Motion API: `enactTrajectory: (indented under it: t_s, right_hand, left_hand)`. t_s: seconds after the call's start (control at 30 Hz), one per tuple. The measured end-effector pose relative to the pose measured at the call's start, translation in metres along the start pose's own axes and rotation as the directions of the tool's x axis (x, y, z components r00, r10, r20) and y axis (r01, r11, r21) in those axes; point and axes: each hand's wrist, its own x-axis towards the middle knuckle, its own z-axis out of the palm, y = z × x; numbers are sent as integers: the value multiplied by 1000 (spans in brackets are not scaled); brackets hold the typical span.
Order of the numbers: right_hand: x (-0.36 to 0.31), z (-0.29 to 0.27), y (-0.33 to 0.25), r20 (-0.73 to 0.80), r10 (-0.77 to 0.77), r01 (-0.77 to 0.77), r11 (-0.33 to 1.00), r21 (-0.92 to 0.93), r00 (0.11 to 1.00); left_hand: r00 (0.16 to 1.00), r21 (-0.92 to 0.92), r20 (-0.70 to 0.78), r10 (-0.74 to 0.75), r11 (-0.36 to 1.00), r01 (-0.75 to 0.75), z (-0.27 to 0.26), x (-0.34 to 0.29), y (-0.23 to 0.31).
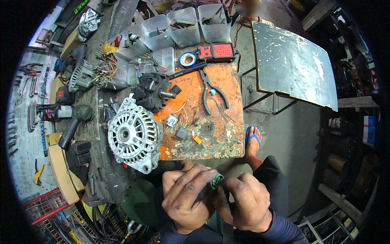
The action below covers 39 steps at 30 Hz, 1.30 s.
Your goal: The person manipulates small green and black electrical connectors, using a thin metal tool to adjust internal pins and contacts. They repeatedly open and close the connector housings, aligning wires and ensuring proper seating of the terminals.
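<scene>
Close over my lap, my left hand (187, 197) is closed, pinching a small green plastic connector (215, 181) between thumb and fingers. My right hand (247, 201) is closed too, its curled fingertips against the connector's right side. The fingers hide most of this piece. Just beyond my hands, on the orange worn bench top (229, 146), lie a grey plug (181, 133), a white-grey plug (171, 120) and a small orange connector (197, 140). A silver alternator housing (134, 136) stands at the bench's left, with a dark rotor (152, 92) behind it.
Black-handled pliers (207, 91), a blue tape roll (187, 60) and a red tester (215, 52) lie farther back, before clear plastic bins (183, 28). A power drill (75, 126) rests left. A dark scratched table (294, 63) stands right, another person (250, 10) behind it.
</scene>
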Motion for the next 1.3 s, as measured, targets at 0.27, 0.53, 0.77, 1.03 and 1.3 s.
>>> enactTrajectory:
  t_s: [0.27,0.53,0.77,1.03,1.3]
  right_hand:
    - [2,-12,-2,-24,16,-16,1000,13,1000]
    - [11,-23,2,-38,192,-178,957,230,981]
    - [9,-16,4,-12,174,-166,957,239,985]
    - [9,-20,3,36,158,-162,969,189,987]
    - [2,-15,-1,65,45,-47,998,33,997]
  left_hand:
    - [997,-87,-8,-79,993,78,3,5,4]
    - [991,-131,10,-132,983,132,4,1,1]
    - [996,-91,5,-94,991,94,3,4,7]
    - [996,-84,27,-86,993,88,3,3,8]
    - [997,-21,14,-69,997,70,3,-3,10]
